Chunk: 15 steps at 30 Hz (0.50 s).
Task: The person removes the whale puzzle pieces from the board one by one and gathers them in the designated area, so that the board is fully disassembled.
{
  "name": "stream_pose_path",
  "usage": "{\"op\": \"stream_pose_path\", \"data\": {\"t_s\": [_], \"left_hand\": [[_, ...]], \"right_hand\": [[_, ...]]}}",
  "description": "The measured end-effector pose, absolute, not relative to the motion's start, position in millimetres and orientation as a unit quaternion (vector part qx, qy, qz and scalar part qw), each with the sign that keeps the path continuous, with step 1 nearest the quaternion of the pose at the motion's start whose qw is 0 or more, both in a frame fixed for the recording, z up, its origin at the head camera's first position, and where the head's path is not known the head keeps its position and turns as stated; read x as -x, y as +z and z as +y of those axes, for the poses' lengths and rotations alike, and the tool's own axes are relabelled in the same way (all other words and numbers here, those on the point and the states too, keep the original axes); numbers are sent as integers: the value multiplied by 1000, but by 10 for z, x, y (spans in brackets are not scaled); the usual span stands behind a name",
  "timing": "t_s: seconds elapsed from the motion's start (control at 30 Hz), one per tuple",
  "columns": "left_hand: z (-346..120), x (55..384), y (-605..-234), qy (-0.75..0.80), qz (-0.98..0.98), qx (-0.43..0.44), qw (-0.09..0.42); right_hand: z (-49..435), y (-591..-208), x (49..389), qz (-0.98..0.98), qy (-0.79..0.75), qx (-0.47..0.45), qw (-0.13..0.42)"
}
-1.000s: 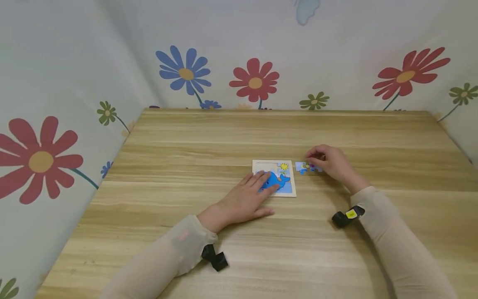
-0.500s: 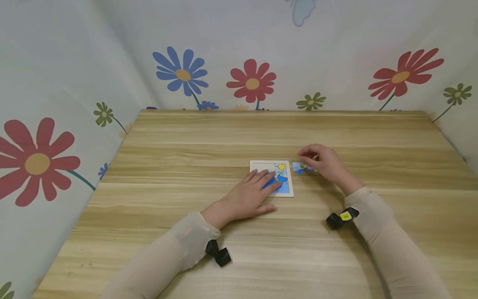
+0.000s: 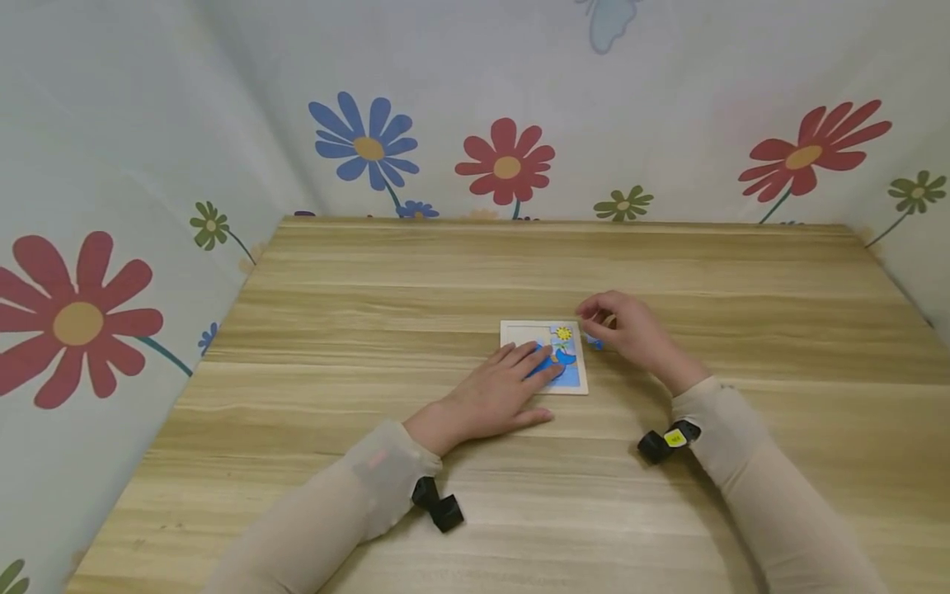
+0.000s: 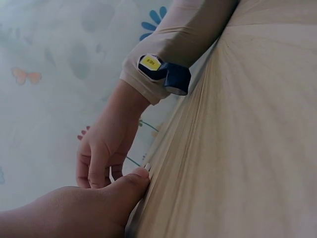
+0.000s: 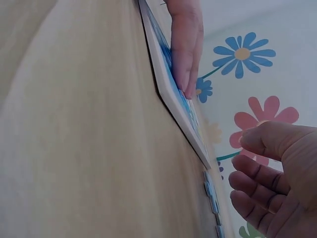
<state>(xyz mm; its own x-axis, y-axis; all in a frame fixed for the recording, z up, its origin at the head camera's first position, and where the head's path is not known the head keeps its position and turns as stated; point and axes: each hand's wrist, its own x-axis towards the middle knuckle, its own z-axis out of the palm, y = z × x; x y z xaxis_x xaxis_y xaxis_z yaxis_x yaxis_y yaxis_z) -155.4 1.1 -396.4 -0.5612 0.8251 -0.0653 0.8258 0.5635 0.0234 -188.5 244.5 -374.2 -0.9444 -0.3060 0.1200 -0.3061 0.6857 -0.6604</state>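
My left hand (image 3: 493, 396) lies with extended fingers across a square puzzle board (image 3: 507, 325) with a pale frame and a blue whale picture. A yellow sun piece (image 3: 563, 333) sits in its upper right corner, and a bare patch shows at the upper left. Just right of the board, my right hand (image 3: 627, 330) hovers over loose puzzle pieces (image 3: 594, 341), mostly hiding them. In the right wrist view, the fingers of the right hand (image 5: 272, 173) are loosely bent, with nothing seen between them. Flat pieces (image 5: 212, 193) lie in a row off the frame's corner.
The wooden table (image 3: 371, 289) stretches around the board on all sides. Behind it and to the left hangs a pale cloth (image 3: 438, 74) printed with large flowers. A black camera (image 3: 438, 505) is on the left wrist and another camera (image 3: 664, 441) on the right.
My right hand has shifted left towards the board and now covers most of the loose pieces. The left hand stays on the board, its fingers slightly further right.
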Motion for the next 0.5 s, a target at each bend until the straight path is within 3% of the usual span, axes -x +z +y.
{"op": "stream_pose_path", "data": {"t_s": [0.5], "left_hand": [[-3, 1545, -3989, -4, 889, -455, 46]], "right_hand": [[2265, -3841, 1866, -918, 331, -215, 19]]}}
